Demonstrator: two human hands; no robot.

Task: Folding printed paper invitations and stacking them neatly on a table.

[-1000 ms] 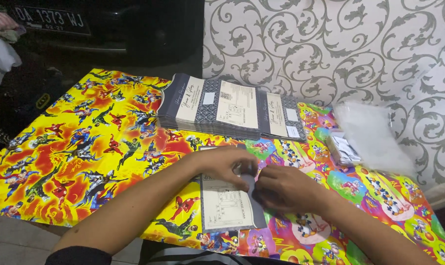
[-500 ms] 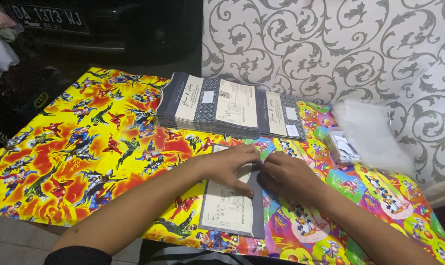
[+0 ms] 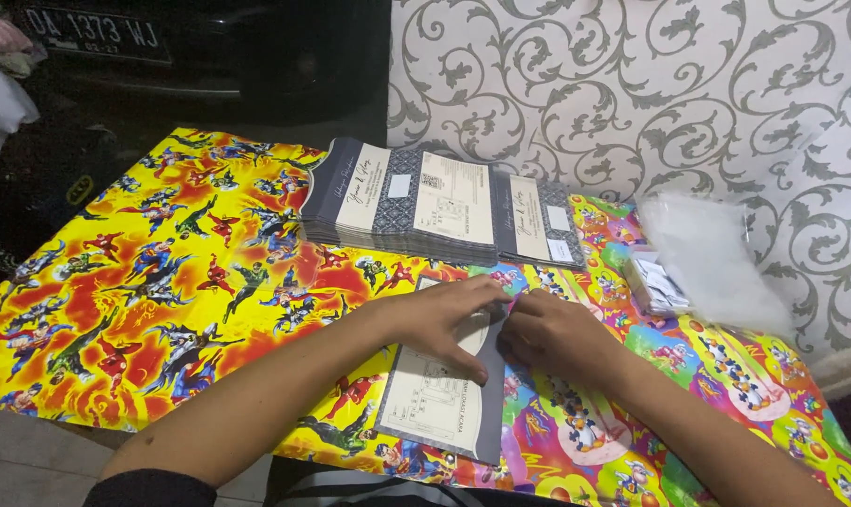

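My left hand has slid flat onto the card, pinning it; my right hand has closed in, grip pinching its edge, worktop stack untouched.

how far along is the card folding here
Looks done: a big stack of folded cards at the back, with a smaller stack beside it. In hand: the left hand presses one card flat while the right hand works its right edge. Left: clear sleeves lie unused; no pile of unfolded cards shows.
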